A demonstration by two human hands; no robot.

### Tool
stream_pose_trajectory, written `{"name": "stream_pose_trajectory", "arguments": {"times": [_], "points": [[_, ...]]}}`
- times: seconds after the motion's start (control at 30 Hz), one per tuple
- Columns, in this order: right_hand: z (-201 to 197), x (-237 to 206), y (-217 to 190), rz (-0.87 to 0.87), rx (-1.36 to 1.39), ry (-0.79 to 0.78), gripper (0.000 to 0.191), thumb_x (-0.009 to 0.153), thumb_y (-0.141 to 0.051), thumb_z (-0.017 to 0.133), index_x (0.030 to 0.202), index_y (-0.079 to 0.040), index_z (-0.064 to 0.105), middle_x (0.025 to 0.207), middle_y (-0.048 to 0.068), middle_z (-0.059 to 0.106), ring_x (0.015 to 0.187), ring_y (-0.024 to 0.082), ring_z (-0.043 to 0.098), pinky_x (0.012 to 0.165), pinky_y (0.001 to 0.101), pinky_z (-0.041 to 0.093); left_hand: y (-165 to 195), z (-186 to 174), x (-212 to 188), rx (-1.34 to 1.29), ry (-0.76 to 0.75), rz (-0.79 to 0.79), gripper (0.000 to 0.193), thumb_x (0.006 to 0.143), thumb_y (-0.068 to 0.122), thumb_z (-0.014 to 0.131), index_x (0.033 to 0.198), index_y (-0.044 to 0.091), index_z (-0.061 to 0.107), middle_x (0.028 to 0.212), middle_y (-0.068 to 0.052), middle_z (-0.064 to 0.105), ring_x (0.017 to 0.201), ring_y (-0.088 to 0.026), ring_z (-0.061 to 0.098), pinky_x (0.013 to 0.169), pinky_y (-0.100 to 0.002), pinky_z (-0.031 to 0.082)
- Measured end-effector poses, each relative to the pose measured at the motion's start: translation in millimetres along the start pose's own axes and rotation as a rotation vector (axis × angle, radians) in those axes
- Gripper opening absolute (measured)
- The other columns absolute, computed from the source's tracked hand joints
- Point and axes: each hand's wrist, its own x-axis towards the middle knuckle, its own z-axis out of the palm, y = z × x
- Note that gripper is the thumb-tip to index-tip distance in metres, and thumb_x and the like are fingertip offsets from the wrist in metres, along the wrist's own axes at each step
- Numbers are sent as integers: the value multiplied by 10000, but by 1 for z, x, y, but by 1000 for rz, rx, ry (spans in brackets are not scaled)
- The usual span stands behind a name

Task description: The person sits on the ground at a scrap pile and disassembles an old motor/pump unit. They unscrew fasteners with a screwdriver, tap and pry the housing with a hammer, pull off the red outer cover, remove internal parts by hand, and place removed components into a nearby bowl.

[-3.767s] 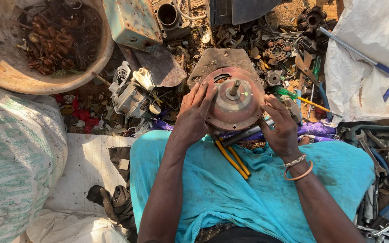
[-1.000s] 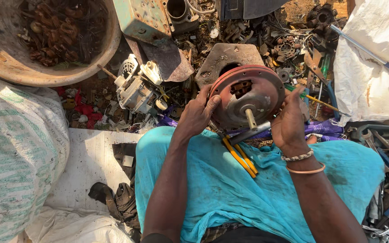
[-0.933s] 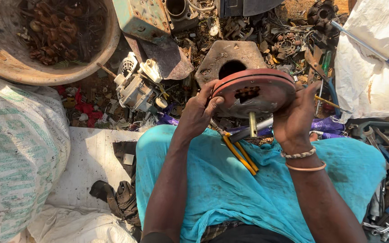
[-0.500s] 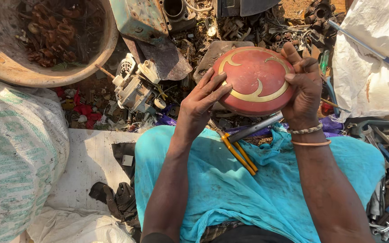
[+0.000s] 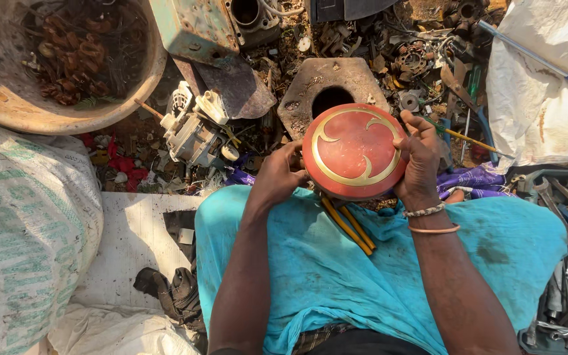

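Both hands, left hand (image 5: 277, 179) and right hand (image 5: 421, 158), clasp the red disc (image 5: 353, 160) between them (smooth face up).

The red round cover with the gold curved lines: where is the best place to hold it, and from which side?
Probably the rim, from two opposite sides. The red round cover is a smooth, domed disc facing up, with no handle showing. The left hand and right hand clasp its left and right edges that way.
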Motion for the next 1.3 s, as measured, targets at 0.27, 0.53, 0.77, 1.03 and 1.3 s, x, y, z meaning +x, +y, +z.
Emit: {"name": "stream_pose_trajectory", "arguments": {"times": [0.27,0.53,0.77,1.03,1.3], "points": [[37,-16,-38,164,-363,-124,580,852,-215,801,1337,27,597,1189,107,720,1055,188,705,943,339,584,7,8,3,-315,-14,-156,667,874,401,775,1308,-69,584,963,-179,735,724,-205,720,643,-339,617],[32,-62,-44,-122,-213,-149,538,961,-300,836,1314,22,589,1228,41,618,1166,162,620,1064,364,527,35,29,-25,-109,153,219,750,843,502,805,1272,-54,541,1165,-201,707,1066,-233,714,905,-380,606],[58,-49,-57,-5,-264,-97,494,924,-339,804,1250,-3,649,1170,76,693,1063,168,645,978,367,541,61,35,-18,-69,264,129,673,888,531,702,1275,-7,584,1126,-175,740,1007,-236,744,859,-380,600],[63,-93,-187,-510,-335,-498,530,992,-298,801,1370,9,592,1273,73,656,1175,179,641,1077,359,544,190,39,-62,19,284,675,669,978,646,655,1295,77,500,1072,-129,751,952,-181,808,818,-305,697],[71,-67,-104,-157,-359,-217,572,929,-254,831,1364,22,583,1225,101,652,1131,189,649,1024,334,567,124,36,-42,-242,230,60,1082,723,585,749,1521,45,257,969,-215,764,856,-320,808,694,-442,694]]}}
